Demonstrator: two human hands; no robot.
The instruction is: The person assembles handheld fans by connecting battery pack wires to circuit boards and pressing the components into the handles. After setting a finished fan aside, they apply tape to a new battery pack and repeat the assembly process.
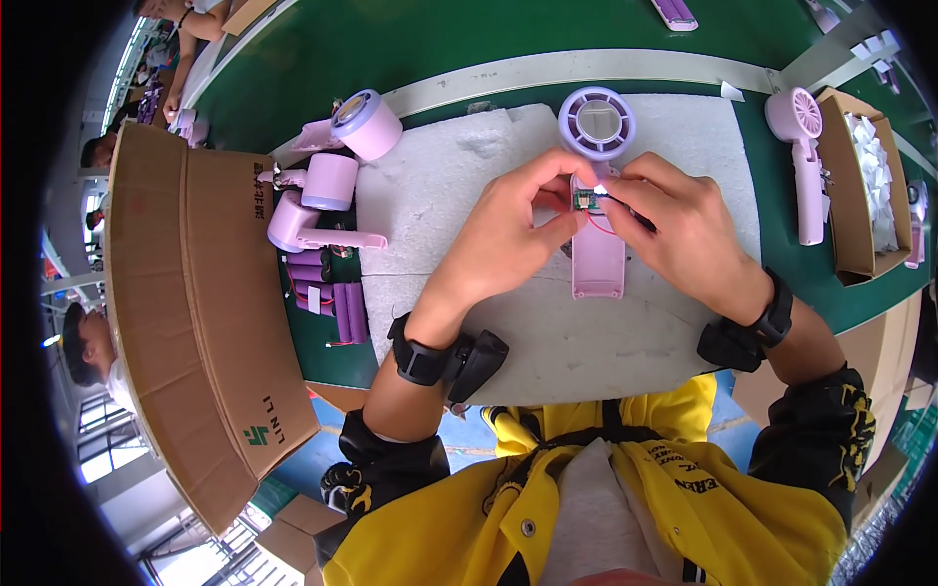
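Note:
A handheld fan with a lilac round head [598,122] lies on the foam sheet, its pink handle shell [598,264] open toward me. At the top of the handle sits a small green circuit board [586,200], with a thin red wire [603,226] looping down from it. From the left, my left hand [518,225] is closed, thumb and fingers pinching the board's edge. My right hand [684,220] is closed too, its fingertips at a small white piece [600,188], apparently a connector, beside the board. The fingers partly hide both.
White foam [440,225] covers the green bench [469,29]. Left of it lie fan heads [332,183] and purple battery cells [350,313], beside a tall cardboard box [215,322]. On the right are another fan [807,176] and a carton of white pieces [870,264]. A person [200,24] sits at far left.

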